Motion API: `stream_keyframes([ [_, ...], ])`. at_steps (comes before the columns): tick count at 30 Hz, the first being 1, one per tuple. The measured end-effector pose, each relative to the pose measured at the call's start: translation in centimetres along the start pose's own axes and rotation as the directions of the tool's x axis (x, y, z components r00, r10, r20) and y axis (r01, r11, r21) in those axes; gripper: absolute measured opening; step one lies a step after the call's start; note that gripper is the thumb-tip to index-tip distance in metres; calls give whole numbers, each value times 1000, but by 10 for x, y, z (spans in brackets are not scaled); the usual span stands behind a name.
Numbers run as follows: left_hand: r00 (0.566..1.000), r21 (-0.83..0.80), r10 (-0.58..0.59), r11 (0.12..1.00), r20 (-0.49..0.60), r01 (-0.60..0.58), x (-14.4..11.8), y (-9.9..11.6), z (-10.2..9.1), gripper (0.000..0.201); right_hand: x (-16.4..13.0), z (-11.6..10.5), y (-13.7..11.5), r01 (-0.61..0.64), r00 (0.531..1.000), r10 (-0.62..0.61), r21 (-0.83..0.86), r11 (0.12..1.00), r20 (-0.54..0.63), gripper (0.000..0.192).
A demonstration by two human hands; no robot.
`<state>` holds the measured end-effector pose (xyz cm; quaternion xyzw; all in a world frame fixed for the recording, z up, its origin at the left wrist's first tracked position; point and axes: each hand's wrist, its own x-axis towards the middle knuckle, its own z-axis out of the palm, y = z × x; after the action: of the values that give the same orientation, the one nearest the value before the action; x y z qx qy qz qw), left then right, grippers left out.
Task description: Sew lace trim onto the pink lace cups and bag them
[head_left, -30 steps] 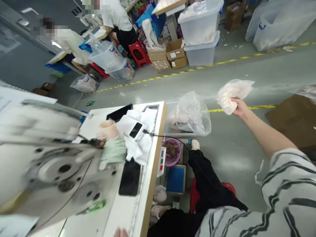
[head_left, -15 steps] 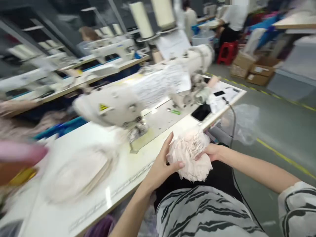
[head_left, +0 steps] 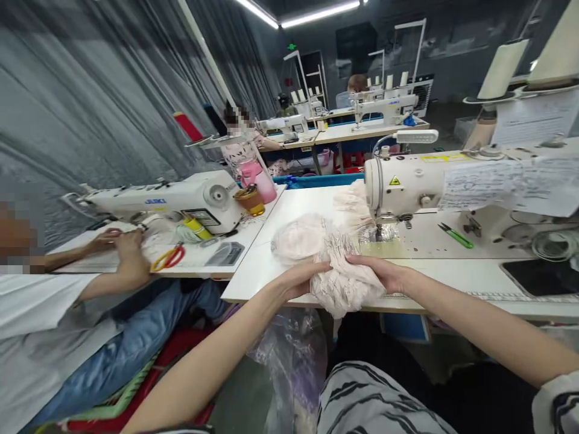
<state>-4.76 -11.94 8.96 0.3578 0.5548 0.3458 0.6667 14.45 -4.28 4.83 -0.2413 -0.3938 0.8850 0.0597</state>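
A bunched piece of pale pink gathered fabric (head_left: 346,292) is held between my two hands at the table's front edge. My left hand (head_left: 301,280) grips its left side, fingers partly hidden by the cloth. On the right side my right hand (head_left: 382,271) has its fingers closed on the folds. Just behind lies a flat stack of pale round pieces (head_left: 301,238) on the white table. More ruffled pink fabric (head_left: 353,208) rests left of the needle area of the sewing machine (head_left: 407,181).
Green thread snips (head_left: 456,235) and a dark phone (head_left: 543,277) lie on the table to the right. At left, a co-worker's hands (head_left: 129,241) work at another machine (head_left: 167,199). Red-and-yellow scissors (head_left: 168,258), an amber cup (head_left: 250,201) and a pink bottle (head_left: 260,181) stand nearby.
My view has swung left, bringing the co-worker's station into sight. The bunched fabric has moved from above my lap to the table's front edge, still in both hands.
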Motion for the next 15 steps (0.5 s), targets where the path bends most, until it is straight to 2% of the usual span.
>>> stream_keyframes([
  [3, 997, 39, -73, 997, -4, 74, 5, 6, -7, 59, 0, -1, 3, 29, 997, -29, -16, 999, -64, 47],
  [7, 993, 122, -118, 985, -26, 120, 15, 16, 0, 57, -18, -7, 4, 84, 979, -117, -196, 977, -165, 65],
  [10, 992, 180, -113, 976, -56, 122, 22, 19, 8, 62, -27, -11, 0, 227, 925, -332, -429, 875, -188, 81],
  [12, 993, 205, -103, 972, -63, 114, 25, 19, 12, 68, -31, -16, -2, 283, 877, -444, -547, 788, -185, 83],
  [15, 994, 216, -93, 971, -64, 105, 29, 16, 14, 69, -34, -29, -2, 226, 850, -461, -615, 755, -255, 78],
])
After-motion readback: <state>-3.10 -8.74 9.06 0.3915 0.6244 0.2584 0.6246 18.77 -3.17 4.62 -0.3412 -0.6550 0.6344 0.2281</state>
